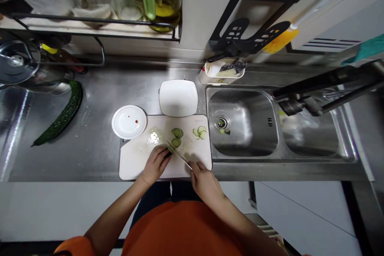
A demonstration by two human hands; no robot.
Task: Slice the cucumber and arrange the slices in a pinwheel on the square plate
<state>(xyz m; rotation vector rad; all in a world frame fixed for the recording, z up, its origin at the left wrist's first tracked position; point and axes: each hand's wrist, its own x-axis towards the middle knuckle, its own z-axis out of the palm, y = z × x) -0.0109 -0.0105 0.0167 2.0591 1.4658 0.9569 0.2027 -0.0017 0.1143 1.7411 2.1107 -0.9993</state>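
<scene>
On the white cutting board (135, 160), my left hand (156, 163) is closed around a piece of cucumber (170, 150), mostly hidden by the fingers. My right hand (204, 179) grips a knife (182, 157) by its handle. The blade points up and left, its tip end at the cucumber piece. Just beyond the blade lie a few thin cucumber slices (177, 137). Another small pile of slices (200, 132) rests near the board's right edge.
A white rectangular dish (178, 98) and a white round plate (129, 122) with red specks stand behind the board. A whole cucumber (64, 116) lies at left. To the right is a double sink (246, 128) with green scraps by the drain, under a black faucet (315, 92).
</scene>
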